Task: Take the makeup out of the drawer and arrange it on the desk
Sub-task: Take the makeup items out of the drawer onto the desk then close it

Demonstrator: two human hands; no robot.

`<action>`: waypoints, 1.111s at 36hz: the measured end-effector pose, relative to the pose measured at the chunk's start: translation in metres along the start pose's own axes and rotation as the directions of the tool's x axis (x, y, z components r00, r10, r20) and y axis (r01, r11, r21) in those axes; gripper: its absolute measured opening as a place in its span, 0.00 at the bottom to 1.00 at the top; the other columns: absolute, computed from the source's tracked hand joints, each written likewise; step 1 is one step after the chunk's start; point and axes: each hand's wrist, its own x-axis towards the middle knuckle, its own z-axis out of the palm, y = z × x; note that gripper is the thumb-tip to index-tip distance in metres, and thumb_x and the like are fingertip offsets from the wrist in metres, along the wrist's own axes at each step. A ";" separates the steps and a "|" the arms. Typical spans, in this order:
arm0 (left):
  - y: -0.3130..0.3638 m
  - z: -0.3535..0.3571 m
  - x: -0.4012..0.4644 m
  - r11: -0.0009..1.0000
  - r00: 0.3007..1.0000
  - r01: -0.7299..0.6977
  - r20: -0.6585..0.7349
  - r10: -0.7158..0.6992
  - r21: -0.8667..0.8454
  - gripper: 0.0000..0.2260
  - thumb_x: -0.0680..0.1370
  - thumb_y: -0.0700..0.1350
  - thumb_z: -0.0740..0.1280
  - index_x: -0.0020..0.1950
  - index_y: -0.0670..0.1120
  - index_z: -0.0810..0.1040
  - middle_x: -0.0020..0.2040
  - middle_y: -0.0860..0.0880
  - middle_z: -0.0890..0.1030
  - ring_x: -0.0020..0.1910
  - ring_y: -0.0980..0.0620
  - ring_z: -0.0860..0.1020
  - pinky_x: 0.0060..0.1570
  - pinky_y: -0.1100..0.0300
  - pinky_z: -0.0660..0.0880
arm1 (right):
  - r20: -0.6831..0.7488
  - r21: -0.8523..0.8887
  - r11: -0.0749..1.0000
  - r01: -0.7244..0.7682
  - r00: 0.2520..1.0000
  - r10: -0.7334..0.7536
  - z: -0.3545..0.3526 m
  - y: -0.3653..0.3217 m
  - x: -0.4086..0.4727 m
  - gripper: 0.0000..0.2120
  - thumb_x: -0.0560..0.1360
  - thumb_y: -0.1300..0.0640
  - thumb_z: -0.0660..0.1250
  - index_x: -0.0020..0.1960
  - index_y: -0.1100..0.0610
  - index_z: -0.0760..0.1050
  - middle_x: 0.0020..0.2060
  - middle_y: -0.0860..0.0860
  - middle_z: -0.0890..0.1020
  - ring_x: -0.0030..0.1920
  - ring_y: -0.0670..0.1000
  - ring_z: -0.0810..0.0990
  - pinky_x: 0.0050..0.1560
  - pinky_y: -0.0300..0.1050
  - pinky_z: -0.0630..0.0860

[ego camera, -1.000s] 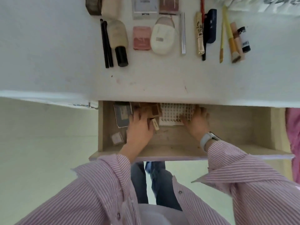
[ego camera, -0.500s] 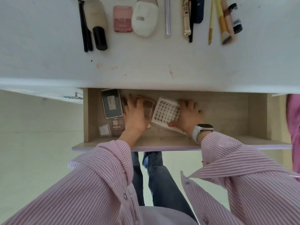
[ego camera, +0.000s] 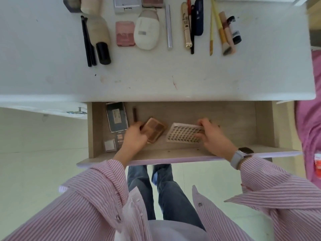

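Two hands in the drawer: left gripping a slanted brown palette, right a crosswise lash tray.

Your white worktop is scuffed and smudged near the front edge. Lined up along the back you've got two thin black brushes, a beige bottle with a black cap, a pink square compact, a white oval case, a slim silver stick, a cream-and-gold tube, a navy tube and a yellow pencil.
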 end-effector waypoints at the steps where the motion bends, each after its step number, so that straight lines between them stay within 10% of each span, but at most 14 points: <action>1: -0.002 0.003 -0.002 0.999 1.000 0.008 0.013 -0.008 0.042 0.08 0.75 0.43 0.66 0.51 0.41 0.77 0.51 0.40 0.78 0.48 0.42 0.76 0.48 0.53 0.74 | -0.014 0.008 1.000 -0.018 1.000 0.018 -0.003 0.002 -0.003 0.12 0.77 0.58 0.61 0.60 0.56 0.65 0.55 0.55 0.73 0.55 0.54 0.72 0.62 0.51 0.69; 10: 0.025 0.020 0.008 0.935 0.984 0.129 0.073 -0.162 0.330 0.17 0.77 0.52 0.62 0.65 0.51 0.74 0.71 0.43 0.60 0.68 0.38 0.58 0.66 0.47 0.60 | -0.115 0.108 0.991 -0.078 0.989 0.090 -0.008 0.010 -0.004 0.12 0.76 0.59 0.63 0.58 0.56 0.66 0.55 0.55 0.74 0.56 0.57 0.72 0.56 0.48 0.70; 18: 0.034 0.030 0.012 0.928 0.973 0.155 0.110 -0.202 0.339 0.17 0.78 0.49 0.60 0.64 0.43 0.74 0.71 0.43 0.64 0.71 0.39 0.54 0.69 0.47 0.58 | -0.132 0.169 0.984 -0.058 0.988 0.081 -0.007 0.012 -0.002 0.12 0.75 0.61 0.63 0.58 0.56 0.66 0.55 0.55 0.74 0.56 0.55 0.71 0.54 0.44 0.68; 31: 0.029 0.014 0.010 0.875 0.947 0.253 0.081 -0.312 0.413 0.18 0.76 0.53 0.61 0.56 0.42 0.78 0.62 0.41 0.72 0.66 0.40 0.60 0.64 0.46 0.62 | -0.142 0.202 0.979 -0.035 0.988 0.065 -0.011 0.012 0.000 0.11 0.76 0.62 0.63 0.57 0.58 0.67 0.53 0.55 0.75 0.53 0.54 0.73 0.54 0.46 0.72; 40: 0.035 0.015 0.012 0.964 0.968 0.064 0.218 -0.122 0.258 0.10 0.74 0.47 0.64 0.50 0.44 0.81 0.48 0.42 0.82 0.50 0.42 0.79 0.47 0.56 0.75 | -0.141 0.215 0.976 -0.025 0.988 0.056 -0.013 0.010 0.002 0.11 0.76 0.61 0.62 0.58 0.58 0.67 0.51 0.50 0.72 0.51 0.48 0.71 0.51 0.40 0.71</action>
